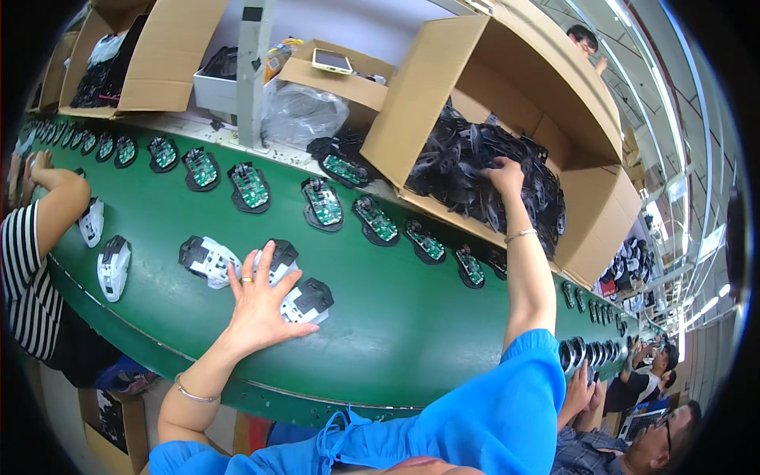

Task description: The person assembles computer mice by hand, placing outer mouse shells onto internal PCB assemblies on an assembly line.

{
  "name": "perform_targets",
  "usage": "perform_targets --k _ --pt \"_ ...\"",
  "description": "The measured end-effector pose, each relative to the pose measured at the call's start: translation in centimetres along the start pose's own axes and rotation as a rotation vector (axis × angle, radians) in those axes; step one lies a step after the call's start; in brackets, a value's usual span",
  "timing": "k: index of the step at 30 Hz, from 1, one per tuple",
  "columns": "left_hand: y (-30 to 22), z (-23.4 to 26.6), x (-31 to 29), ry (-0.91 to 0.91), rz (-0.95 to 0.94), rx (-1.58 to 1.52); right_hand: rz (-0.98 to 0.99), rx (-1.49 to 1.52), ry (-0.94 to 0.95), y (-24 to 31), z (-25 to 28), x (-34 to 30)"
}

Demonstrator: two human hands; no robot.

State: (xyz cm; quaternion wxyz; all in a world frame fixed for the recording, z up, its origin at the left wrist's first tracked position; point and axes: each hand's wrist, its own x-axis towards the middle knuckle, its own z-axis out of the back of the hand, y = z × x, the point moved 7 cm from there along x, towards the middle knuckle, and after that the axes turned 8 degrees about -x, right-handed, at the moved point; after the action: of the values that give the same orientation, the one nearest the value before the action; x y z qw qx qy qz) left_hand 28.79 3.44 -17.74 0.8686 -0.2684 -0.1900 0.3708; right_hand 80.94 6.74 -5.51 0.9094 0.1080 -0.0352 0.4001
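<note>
My left hand is spread over a cluster of white-and-black computer mouse shells on the green conveyor belt. Its fingertips rest on the middle shell, and the thumb touches the right-hand shell. The left-hand shell lies beside the fingers. Reaching far out, my right hand is in a big cardboard box, its fingers curled at a heap of thin black plastic parts. The fingers look pinched on one of these parts; the fingertips are partly hidden.
Mouse bases with green circuit boards line the belt's far side. More white shells lie at left, near a person in a striped sleeve. A metal post stands behind the belt. Another person's hands work at right by black rings.
</note>
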Motion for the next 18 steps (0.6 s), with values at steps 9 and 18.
perform_targets --k 9,18 --pt "0.3 0.5 -1.8 -0.034 -0.014 -0.020 0.010 -0.135 -0.178 6.1 -0.1 -4.1" --pt "-1.4 0.4 -1.9 0.033 -0.103 -0.068 0.209 -0.010 -0.580 1.5 9.4 -4.3"
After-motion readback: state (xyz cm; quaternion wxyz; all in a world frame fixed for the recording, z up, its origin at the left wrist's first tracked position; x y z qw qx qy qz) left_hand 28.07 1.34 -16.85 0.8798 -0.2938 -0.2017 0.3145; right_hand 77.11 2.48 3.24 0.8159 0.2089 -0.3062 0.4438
